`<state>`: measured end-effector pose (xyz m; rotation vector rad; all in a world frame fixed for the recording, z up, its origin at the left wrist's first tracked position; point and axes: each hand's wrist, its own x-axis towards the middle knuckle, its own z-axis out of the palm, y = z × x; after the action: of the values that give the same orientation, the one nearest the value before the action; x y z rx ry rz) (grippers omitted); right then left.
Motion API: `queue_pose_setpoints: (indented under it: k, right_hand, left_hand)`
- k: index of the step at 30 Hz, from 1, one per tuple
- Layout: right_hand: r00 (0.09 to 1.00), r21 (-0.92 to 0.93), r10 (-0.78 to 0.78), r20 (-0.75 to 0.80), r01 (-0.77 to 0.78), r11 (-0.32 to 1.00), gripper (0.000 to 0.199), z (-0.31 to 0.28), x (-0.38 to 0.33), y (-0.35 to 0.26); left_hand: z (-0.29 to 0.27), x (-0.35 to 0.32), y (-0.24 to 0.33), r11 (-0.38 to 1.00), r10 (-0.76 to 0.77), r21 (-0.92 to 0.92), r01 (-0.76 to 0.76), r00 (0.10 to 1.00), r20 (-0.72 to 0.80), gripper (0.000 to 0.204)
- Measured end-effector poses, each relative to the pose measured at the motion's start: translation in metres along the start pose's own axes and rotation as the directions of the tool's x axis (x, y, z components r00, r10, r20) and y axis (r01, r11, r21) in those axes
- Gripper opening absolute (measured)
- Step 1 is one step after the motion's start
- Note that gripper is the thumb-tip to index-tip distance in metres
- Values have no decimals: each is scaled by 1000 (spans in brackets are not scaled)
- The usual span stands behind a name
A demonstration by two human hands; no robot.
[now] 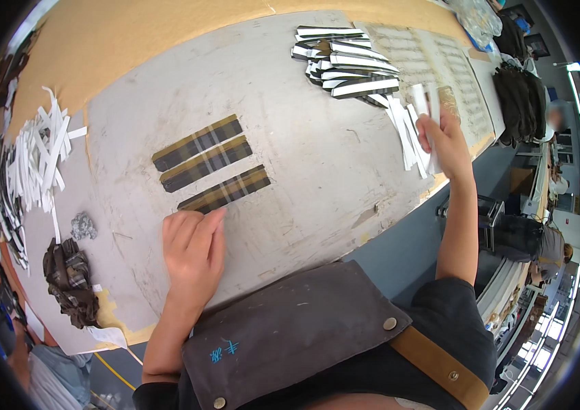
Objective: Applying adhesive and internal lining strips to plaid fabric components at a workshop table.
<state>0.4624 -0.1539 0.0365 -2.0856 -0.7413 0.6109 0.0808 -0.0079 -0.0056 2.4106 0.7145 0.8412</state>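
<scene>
Three plaid fabric strips lie side by side at a slant: an upper strip [198,142], a middle strip [206,162] and a lower strip [225,188], in brown, black and grey. My left hand [193,253] is just below the lower strip, its fingers curled and closed; whatever they hold, if anything, is hidden. Over the table's right side, my right hand [446,137] pinches a white strip [420,99], slightly smeared by motion. Loose white strips [405,137] lie beside and under that hand. Behind it sits a pile of black-and-white strips [351,65].
On the left are a heap of white strips [45,154], a small grey crumpled lump [84,225] and a bunched dark plaid cloth [70,283]. Dark pieces [519,102] hang beyond the right edge of the table [297,198]. Other people are in the background.
</scene>
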Motion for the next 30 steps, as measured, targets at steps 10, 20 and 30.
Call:
queue_pose_setpoints:
  k: [10, 20, 30]
  right_hand:
    - [548, 130, 91, 832, -351, 927, 23, 136, -65, -70]
    - [446, 70, 6, 895, -153, 986, 21, 170, -75, -69]
    - [547, 74, -127, 828, 118, 990, 22, 171, -90, -76]
  left_hand:
    - [8, 13, 14, 620, -496, -576, 533, 835, 239, 14]
    - [-3, -9, -9, 601, -400, -652, 462, 880, 254, 16]
    - [-10, -9, 3, 816, -350, -439, 377, 925, 145, 17]
